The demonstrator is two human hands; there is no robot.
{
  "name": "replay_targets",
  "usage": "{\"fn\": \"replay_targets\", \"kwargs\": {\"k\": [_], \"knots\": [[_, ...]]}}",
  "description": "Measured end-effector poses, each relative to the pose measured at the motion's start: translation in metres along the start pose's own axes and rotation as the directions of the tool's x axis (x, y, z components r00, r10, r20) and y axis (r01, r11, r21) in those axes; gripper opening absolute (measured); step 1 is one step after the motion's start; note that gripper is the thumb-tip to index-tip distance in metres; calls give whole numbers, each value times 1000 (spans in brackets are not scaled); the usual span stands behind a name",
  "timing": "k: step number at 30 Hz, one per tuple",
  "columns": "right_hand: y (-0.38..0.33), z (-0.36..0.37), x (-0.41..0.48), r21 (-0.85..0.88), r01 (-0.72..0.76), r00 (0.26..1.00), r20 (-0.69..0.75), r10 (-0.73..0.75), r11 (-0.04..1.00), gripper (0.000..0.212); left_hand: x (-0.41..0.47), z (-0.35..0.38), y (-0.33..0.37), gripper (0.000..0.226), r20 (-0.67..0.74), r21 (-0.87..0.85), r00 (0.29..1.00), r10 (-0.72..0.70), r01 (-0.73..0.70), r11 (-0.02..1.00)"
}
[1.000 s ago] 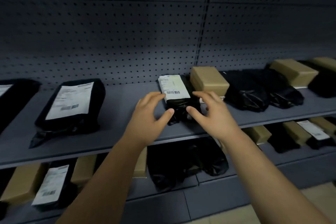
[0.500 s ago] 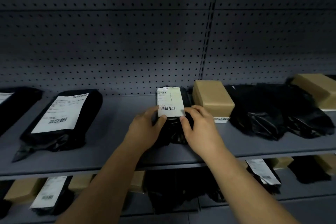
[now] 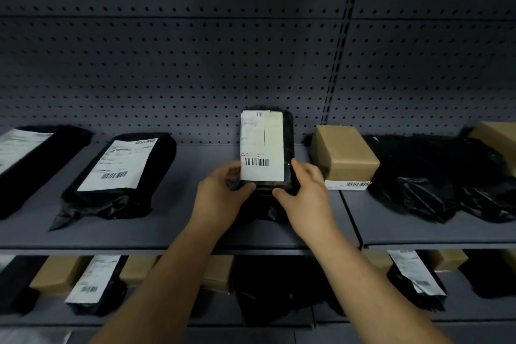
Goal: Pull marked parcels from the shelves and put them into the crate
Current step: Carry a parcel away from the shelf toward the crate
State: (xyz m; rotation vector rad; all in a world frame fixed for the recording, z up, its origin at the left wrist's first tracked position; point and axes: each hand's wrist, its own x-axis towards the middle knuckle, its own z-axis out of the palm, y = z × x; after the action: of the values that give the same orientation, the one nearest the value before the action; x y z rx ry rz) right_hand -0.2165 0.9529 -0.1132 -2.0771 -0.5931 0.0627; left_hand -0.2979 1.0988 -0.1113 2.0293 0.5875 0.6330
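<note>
Gripping from both sides, the left hand (image 3: 223, 193) and the right hand (image 3: 304, 195) clamp the lower end of a small black plastic-wrapped parcel with a white barcode label (image 3: 264, 148) at the centre of the frame. Each thumb lies across the front lower edge, while the other fingers curl behind and cannot be seen. The parcel tilts up with its label facing the camera, its loose plastic tail trailing on the grey metal shelf board (image 3: 173, 220) (a pose that likely serves for reading the label before lifting it away). Two hands on so small a packet suggest steadying slippery film rather than bearing weight.

Counting along this middle shelf:
- Black labelled bags lying flat: two, a large black poly bag with a white label (image 3: 120, 173) left of centre and another black bag (image 3: 25, 159) at the left edge.
- Tan cardboard boxes: two, one brown box (image 3: 344, 156) just right of the held parcel and a second box (image 3: 499, 137) cut by the right edge.
- A heap of crumpled black plastic bags (image 3: 435, 176) at the right; how many it holds I cannot tell.

Along the bottom of the frame, the lower shelf (image 3: 111, 318) carries more tan boxes and labelled bags, too dim to count surely. No crate shows anywhere, so the parcel remains at the shelf, not yet carried off.
</note>
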Motion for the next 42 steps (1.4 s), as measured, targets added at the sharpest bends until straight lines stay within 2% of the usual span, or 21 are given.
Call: {"fn": "replay_targets", "kwargs": {"k": [5, 11, 18, 24, 32, 42], "knots": [[-18, 2, -7, 48, 109, 986, -134, -102, 993, 71, -4, -16, 2, 45, -97, -74, 991, 86, -94, 993], [-32, -4, -28, 81, 223, 960, -193, -204, 972, 69, -17, -34, 3, 48, -118, -107, 976, 183, -196, 975], [-38, -12, -44, 88, 222, 956, -216, -199, 971, 67, -29, -40, 9, 45, -90, -124, 975, 201, -211, 970], [-35, -23, -25, 94, 94, 985, -150, -79, 991, 59, -21, -30, 22, 36, -18, -120, 992, 124, -126, 985], [-5, -16, -2, -52, -43, 997, 69, 47, 998, 50, -4, -9, 14, 22, 77, 30, 996, -49, 46, 998], [3, 7, 17, -81, 6, 989, 147, 6, 997, 53, 5, -5, -3, 17, -9, 173, 1000, -24, 25, 985]]}}
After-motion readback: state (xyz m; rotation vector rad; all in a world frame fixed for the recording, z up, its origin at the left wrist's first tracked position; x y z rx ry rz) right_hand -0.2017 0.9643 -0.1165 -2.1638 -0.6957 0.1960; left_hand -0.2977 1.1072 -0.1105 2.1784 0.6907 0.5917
